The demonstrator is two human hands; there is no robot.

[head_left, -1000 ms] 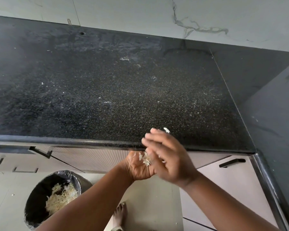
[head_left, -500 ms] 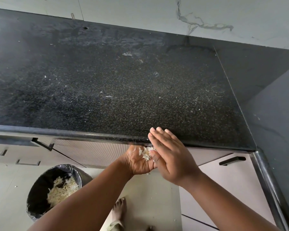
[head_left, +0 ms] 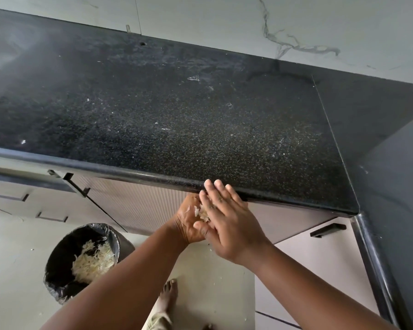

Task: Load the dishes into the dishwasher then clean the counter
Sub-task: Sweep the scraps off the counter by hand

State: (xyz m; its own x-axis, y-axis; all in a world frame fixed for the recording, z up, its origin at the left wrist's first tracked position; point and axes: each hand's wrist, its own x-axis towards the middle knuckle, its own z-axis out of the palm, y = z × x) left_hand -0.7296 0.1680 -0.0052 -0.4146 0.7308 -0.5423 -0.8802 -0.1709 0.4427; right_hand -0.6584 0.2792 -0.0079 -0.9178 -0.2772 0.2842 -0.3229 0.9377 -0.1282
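Note:
The black speckled counter (head_left: 177, 120) fills the upper view, dusted with pale streaks and a few white flecks. My left hand (head_left: 188, 222) is cupped palm up just under the counter's front edge, holding a small heap of pale food scraps (head_left: 202, 213). My right hand (head_left: 231, 222) lies flat with fingers together, partly over the left palm, its fingertips touching the counter's rounded edge. Most of the scraps are hidden under the right hand.
A black-lined bin (head_left: 81, 258) with pale shredded scraps stands on the floor at lower left. Beige cabinet fronts with dark handles (head_left: 327, 231) run under the counter. A dark side counter (head_left: 391, 210) meets it at right. My bare foot (head_left: 168, 296) is below.
My right hand has slid from the counter edge down over the cupped left palm, pushing scraps into it. The left hand stays under the edge.

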